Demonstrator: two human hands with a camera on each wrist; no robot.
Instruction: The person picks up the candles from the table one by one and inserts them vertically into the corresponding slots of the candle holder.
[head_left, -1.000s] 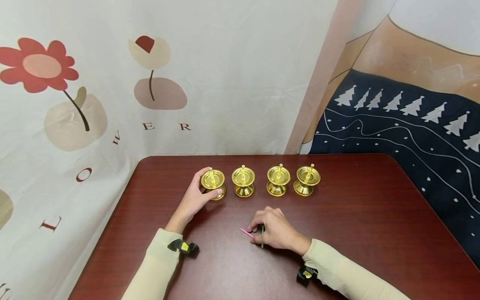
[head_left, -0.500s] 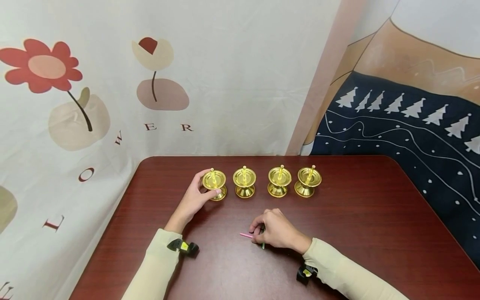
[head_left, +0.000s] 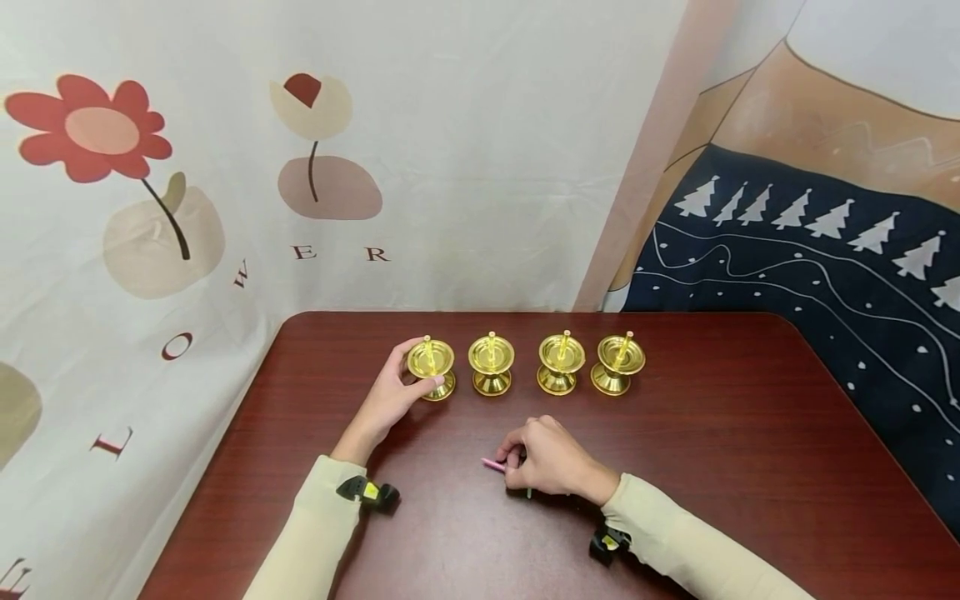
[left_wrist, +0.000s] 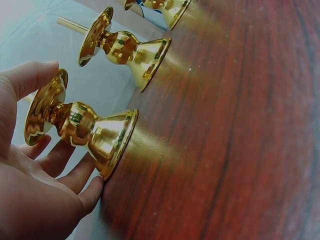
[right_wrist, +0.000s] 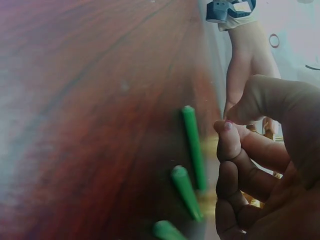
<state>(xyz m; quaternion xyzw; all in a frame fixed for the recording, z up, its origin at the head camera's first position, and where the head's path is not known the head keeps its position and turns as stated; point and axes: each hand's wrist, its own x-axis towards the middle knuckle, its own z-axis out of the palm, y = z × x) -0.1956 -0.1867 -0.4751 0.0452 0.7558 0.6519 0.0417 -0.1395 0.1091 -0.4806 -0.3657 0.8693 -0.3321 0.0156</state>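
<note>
My left hand (head_left: 384, 404) holds the leftmost gold candle holder (head_left: 431, 358), which stands on the table. In the left wrist view, the thumb is at the dish of this candle holder (left_wrist: 75, 120) and the other fingers reach behind its stem and base. In the head view, my right hand (head_left: 551, 458) pinches a slim pink stick (head_left: 491, 463) between thumb and forefinger, low over the table. Only the end of the pink stick (right_wrist: 228, 125) shows in the right wrist view. Several green sticks (right_wrist: 194, 147) are beside that hand; whether it touches them I cannot tell.
Three more gold candle holders (head_left: 492, 358) stand in a row to the right of the held one, each with an upright thin tube. Under everything is a dark red wooden table (head_left: 712, 467). Printed cloths (head_left: 480, 167) hang behind and beside it.
The pink stick has changed its tilt slightly in my right fingers. The green stick below that hand is now mostly hidden. My left hand stays at the same candle holder.
</note>
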